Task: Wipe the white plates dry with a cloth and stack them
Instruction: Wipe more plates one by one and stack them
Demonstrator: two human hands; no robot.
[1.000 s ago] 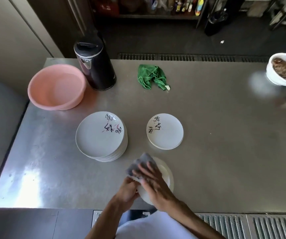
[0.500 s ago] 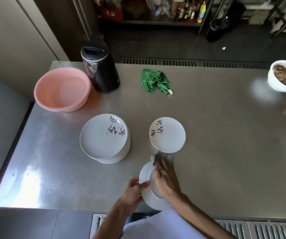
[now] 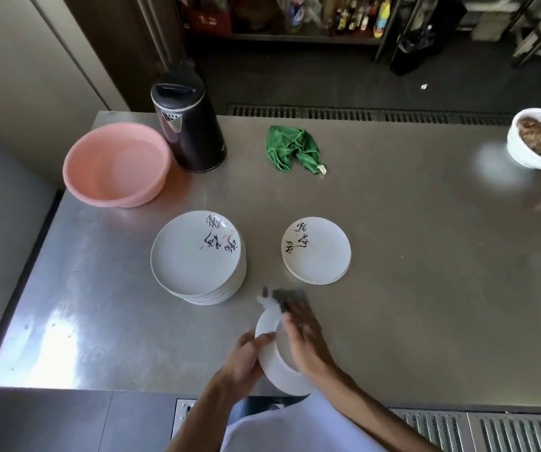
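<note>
Left hand [image 3: 246, 357]: curled round the left rim of the held plate, with the thumb laid on its upper edge.
Held plate [image 3: 271, 362]: a white plate, kept tilted on edge between the two hands, over the near edge of the table and nearer than both stacks.
Right hand [image 3: 305, 340]: blurred; the grey cloth is grasped under its fingers and pressed to the plate's face.
Grey cloth [image 3: 287, 296]: seen bunched past the fingertips at the plate's far rim.
Table [image 3: 409, 288]: a steel top, on which everything else is set.
Tall stack [image 3: 197, 252]: many white plates piled up, left of centre, with black brush marks on the top one.
Short stack [image 3: 316, 251]: a few smaller white plates, well apart to the right of the tall stack, likewise marked.
Pink basin [image 3: 115, 164]: placed at the far left, just beside the black jug.
Black jug [image 3: 189, 125]: stood upright with its lid closed.
Green cloth [image 3: 292, 148]: left crumpled, right of the jug.
White bowl [image 3: 539, 141]: found at the far right edge, with brown food in it.
Shelf [image 3: 327, 14]: bottles are seen on it, beyond the table.
</note>
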